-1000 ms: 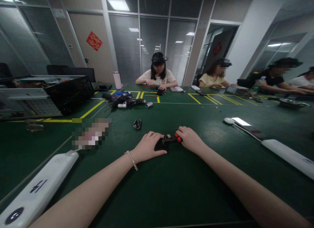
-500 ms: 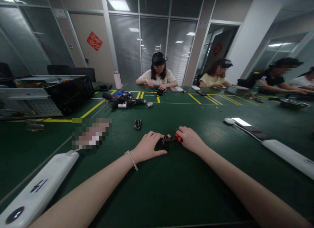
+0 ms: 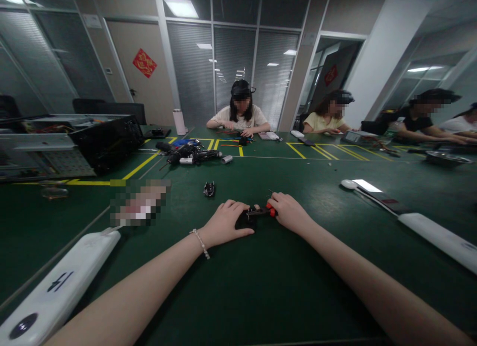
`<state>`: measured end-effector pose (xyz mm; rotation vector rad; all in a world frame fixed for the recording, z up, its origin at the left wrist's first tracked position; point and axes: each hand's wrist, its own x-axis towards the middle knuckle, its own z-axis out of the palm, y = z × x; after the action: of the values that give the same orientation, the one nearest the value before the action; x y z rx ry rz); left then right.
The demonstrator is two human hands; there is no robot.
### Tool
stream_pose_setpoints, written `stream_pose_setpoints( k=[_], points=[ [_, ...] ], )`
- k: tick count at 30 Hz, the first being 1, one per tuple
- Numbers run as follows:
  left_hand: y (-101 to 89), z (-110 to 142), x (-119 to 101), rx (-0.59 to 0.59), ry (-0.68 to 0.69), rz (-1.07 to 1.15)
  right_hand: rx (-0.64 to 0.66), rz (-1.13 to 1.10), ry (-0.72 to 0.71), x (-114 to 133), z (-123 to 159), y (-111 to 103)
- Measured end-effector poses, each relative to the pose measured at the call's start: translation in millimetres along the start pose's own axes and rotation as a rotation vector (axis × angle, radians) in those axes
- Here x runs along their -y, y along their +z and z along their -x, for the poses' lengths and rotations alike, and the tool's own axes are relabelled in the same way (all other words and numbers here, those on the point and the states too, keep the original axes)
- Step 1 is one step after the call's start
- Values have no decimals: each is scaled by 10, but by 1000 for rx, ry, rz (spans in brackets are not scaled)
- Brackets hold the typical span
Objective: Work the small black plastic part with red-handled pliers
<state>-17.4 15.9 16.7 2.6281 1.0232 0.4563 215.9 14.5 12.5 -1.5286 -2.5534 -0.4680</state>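
Note:
My left hand [image 3: 222, 223] rests on the green table with thumb and fingers closed around a small black part [image 3: 243, 221], which is mostly in shadow. In my right hand [image 3: 289, 213] is a pair of red-handled pliers [image 3: 262, 212], its dark jaws pointing left and reaching the black part. Whether the jaws grip anything is too small to tell. A small dark piece with metal bits [image 3: 209, 189] lies by itself beyond my left hand.
A tangle of black cables [image 3: 190, 152] lies farther back, beside a small silver cylinder [image 3: 226, 159]. An opened computer case [image 3: 108, 142] stands at left. White devices lie at the left [image 3: 63, 286] and right [image 3: 436, 236]. Several people sit across the table.

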Motion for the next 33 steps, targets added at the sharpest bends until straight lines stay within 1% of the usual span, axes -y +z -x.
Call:
stream_pose_setpoints(
  k=[10,14,19,27,33],
  points=[
    [-10,-6,-13,2,-4,-4,-11,-7,-12,3,0,-17],
    [-6,-3,-16,-14,6,-14,-5,-6,-18,1,0,-13],
    [-15,4,-24,-4,-1,-8,6,2,-11,2,0,-15],
    [0,0,-8,-18,4,1,-8,3,-15,9,0,-24],
    [-5,-2,-9,-7,-1,4,-19,-3,-20,8,7,-21]
  ],
)
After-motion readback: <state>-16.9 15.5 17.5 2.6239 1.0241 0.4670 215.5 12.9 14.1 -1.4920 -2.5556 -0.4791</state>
